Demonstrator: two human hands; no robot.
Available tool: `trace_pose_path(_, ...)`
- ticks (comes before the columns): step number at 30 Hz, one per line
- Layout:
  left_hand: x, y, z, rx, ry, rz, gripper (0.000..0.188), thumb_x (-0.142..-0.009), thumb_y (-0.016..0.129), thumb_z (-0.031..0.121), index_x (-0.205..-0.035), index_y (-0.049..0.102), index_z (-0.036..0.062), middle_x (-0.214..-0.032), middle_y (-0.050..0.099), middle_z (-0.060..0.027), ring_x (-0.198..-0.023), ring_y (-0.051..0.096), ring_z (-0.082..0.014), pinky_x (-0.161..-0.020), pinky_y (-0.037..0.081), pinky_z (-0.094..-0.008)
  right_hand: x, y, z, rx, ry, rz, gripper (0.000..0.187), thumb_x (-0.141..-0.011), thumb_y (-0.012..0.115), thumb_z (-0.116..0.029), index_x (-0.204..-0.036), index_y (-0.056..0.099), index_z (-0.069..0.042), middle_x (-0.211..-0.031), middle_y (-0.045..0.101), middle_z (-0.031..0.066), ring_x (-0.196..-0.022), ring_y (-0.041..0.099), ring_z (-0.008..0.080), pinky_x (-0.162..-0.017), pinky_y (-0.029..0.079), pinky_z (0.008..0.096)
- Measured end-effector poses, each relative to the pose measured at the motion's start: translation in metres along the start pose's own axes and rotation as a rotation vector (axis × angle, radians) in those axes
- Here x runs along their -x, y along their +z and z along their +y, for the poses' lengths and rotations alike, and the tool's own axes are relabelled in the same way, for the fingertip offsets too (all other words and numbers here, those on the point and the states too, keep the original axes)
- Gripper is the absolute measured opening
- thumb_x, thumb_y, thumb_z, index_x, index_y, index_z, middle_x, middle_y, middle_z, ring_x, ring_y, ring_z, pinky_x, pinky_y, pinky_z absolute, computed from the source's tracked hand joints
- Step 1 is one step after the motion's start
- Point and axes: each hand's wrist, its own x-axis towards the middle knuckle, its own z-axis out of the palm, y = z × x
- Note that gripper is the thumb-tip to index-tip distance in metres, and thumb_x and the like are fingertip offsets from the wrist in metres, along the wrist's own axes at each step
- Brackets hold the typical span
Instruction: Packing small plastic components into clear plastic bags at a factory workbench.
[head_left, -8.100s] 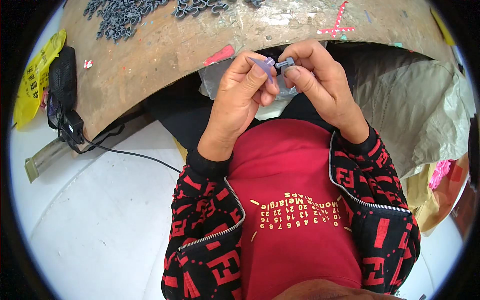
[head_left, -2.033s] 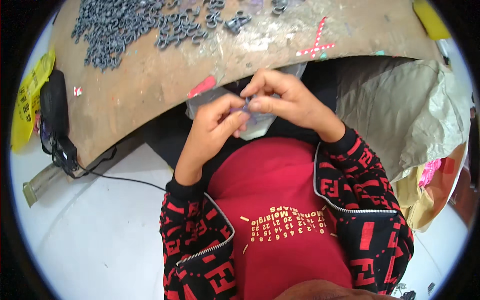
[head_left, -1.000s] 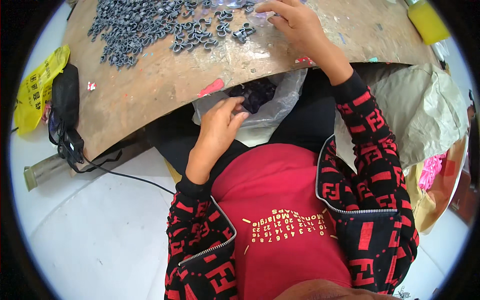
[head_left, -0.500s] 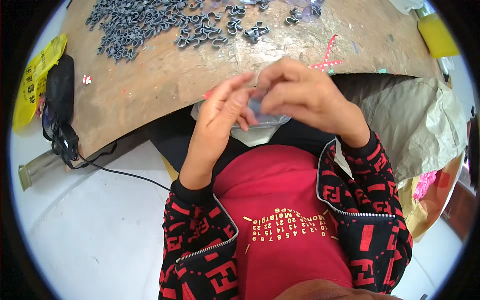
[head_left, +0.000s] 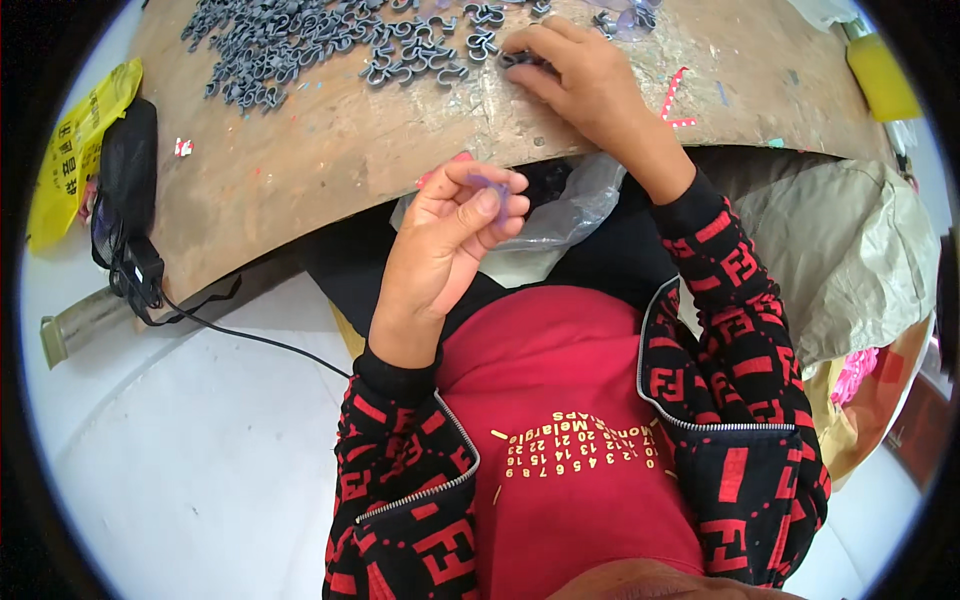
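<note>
My left hand [head_left: 445, 230] is raised just off the table's near edge, thumb and fingers pinching a small translucent purple piece [head_left: 490, 184]; its exact kind cannot be made out. On the tabletop, my right hand [head_left: 590, 85] has its thumb and fingers around a dark grey plastic clip [head_left: 520, 60], which partly hides under the fingers. Just left of it lie several loose grey curved clips [head_left: 415, 55], beside a large heap of the same clips [head_left: 280, 50]. A clear plastic bag [head_left: 585, 215] with dark contents sits at my lap, below the table edge.
The wooden table [head_left: 270, 185] curves around me. More clips and translucent purple pieces [head_left: 635, 20] lie at the far side. A red dotted strip [head_left: 672, 100] is right of my right hand. At left are a yellow bag [head_left: 85, 150], a black pouch [head_left: 130, 160] and a cable [head_left: 250, 345].
My hands were together over the bag. My right hand has moved up and away to the clips on the table and closed on one; my left hand stays near the edge with the purple piece.
</note>
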Motion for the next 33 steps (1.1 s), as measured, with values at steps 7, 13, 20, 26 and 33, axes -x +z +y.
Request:
trace_pose_path(7, -0.004, -0.007, -0.005, 0.129, -0.01, -0.073, 0.016, -0.088, 0.061, 0.006, -0.103, 0.058, 0.0042, -0.11, 0.061, -0.0148, -0.091, 0.063, -0.0162, -0.077, 0.053, -0.0259, 0.002, -0.033, -0.026, -0.342, 0.336, -0.025, 0.024, -0.084, 0.056, -0.001, -0.108, 0.061, -0.004, -0.084, 0.052, 0.0123, -0.071, 0.055, 0.0255, -0.064, 0.044, 0.0307)
trace_pose_path(13, -0.004, 0.012, -0.007, 0.08, -0.047, 0.029, 0.016, -0.087, 0.061, 0.003, -0.103, 0.058, 0.005, -0.11, 0.062, -0.0141, -0.088, 0.063, -0.0158, -0.079, 0.053, -0.026, 0.014, -0.025, -0.01, -0.254, 0.235, 0.052, 0.028, -0.083, 0.056, 0.0, -0.11, 0.061, -0.004, -0.082, 0.052, 0.0092, -0.071, 0.055, 0.0203, -0.064, 0.044, 0.0289)
trace_pose_path(20, -0.005, 0.001, -0.012, 0.116, -0.03, -0.067, 0.02, -0.086, 0.061, 0.001, -0.104, 0.056, 0.0063, -0.108, 0.062, -0.0138, -0.092, 0.063, -0.0172, -0.08, 0.053, -0.0278, 0.019, -0.017, 0.008, -0.343, 0.339, 0.175, 0.026, -0.081, 0.054, 0.002, -0.105, 0.061, -0.003, -0.08, 0.052, 0.0019, -0.073, 0.053, 0.0103, -0.068, 0.044, 0.0235)
trace_pose_path(26, -0.004, 0.007, -0.013, 0.12, -0.012, -0.035, 0.014, -0.088, 0.06, 0.003, -0.101, 0.056, 0.0067, -0.109, 0.061, -0.0127, -0.092, 0.063, -0.017, -0.079, 0.053, -0.0277, 0.019, -0.022, -0.004, -0.693, 0.557, 0.186, 0.016, -0.081, 0.053, 0.002, -0.095, 0.06, -0.002, -0.08, 0.051, 0.0008, -0.074, 0.052, 0.0086, -0.065, 0.042, 0.0227)
trace_pose_path(33, -0.01, -0.004, -0.018, 0.258, -0.004, -0.11, 0.016, -0.089, 0.057, 0.004, -0.106, 0.055, 0.0052, -0.109, 0.059, -0.0117, -0.091, 0.062, -0.017, -0.079, 0.053, -0.0298, 0.05, -0.033, -0.051, -1.005, 0.496, 0.028, 0.024, -0.086, 0.056, 0.0, -0.109, 0.058, -0.002, -0.096, 0.057, 0.0018, -0.087, 0.054, 0.0101, -0.077, 0.044, 0.0247)
